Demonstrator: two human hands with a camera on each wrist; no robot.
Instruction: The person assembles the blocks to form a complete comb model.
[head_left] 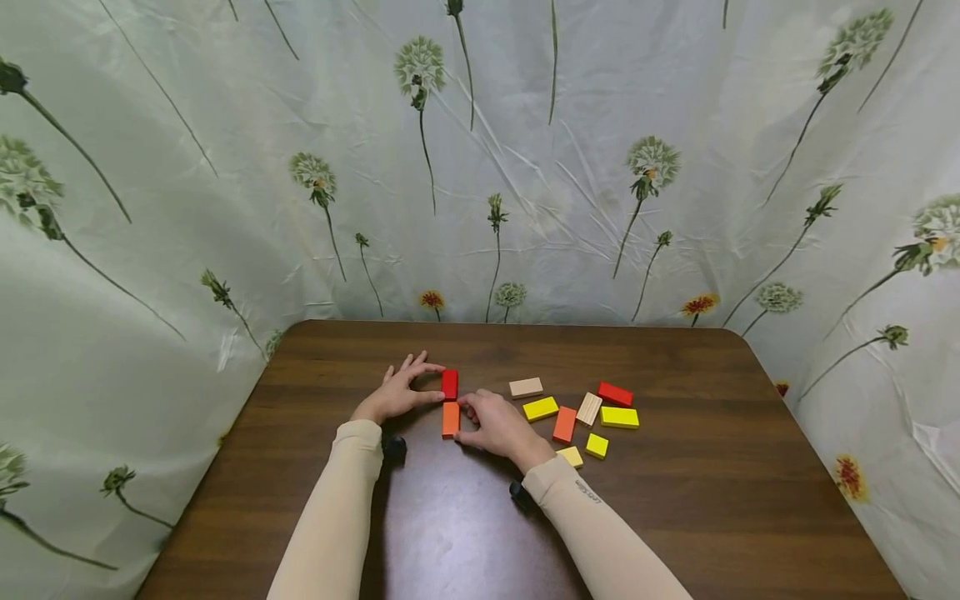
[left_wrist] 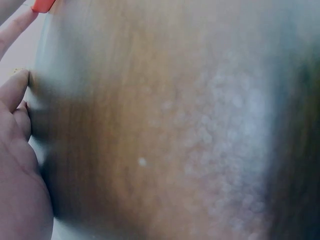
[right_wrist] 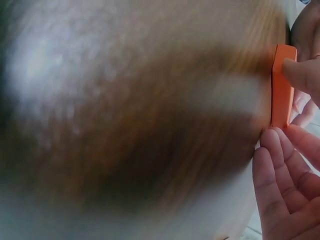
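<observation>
Two blocks stand end to end near the table's middle: a red block (head_left: pixel 449 384) at the far end, an orange block (head_left: pixel 450 420) on the near side. My left hand (head_left: pixel 401 393) holds the red block from the left, index finger by its far end and thumb by its near end. From the right, my right hand (head_left: pixel 501 427) pinches the orange block lengthwise between thumb and fingers. The right wrist view has the thumb over one end of the orange block (right_wrist: pixel 283 95) and fingertips at the other. Only a corner of an orange-red block (left_wrist: pixel 44 5) enters the left wrist view.
Right of the hands lie several loose blocks, among them a pale wooden block (head_left: pixel 526 387), a yellow block (head_left: pixel 541 408), an orange block (head_left: pixel 565 425), a red block (head_left: pixel 616 393) and a small yellow block (head_left: pixel 597 446). A flowered curtain (head_left: pixel 555 208) hangs behind the brown table (head_left: pixel 675 517).
</observation>
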